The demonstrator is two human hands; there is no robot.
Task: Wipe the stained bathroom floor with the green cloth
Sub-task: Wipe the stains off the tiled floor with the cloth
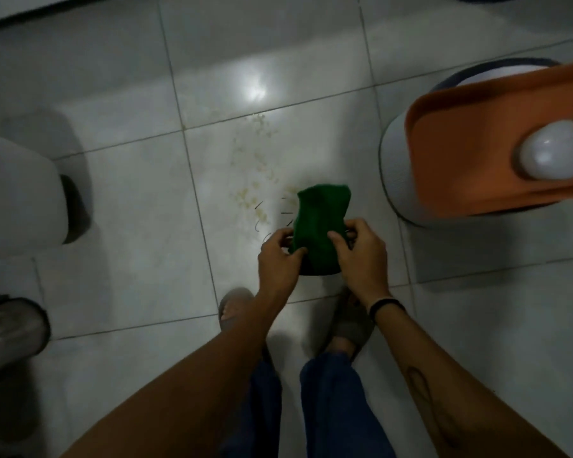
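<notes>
A green cloth [318, 223] is held up in front of me, above the pale tiled floor [129, 209]. My left hand [278, 259] grips its lower left edge and my right hand [358, 252] grips its right edge; both are shut on it. A yellowish stain [255, 170] of scattered specks and a few dark strands spreads over the tiles just left of and beyond the cloth. My feet in grey slippers stand right below my hands.
An orange tray [483, 153] with a white bulb [553, 153] on it rests on a white round bin [397, 166] at the right. A white fixture [17, 190] stands at the left, with a metal cylinder [10, 328] below it.
</notes>
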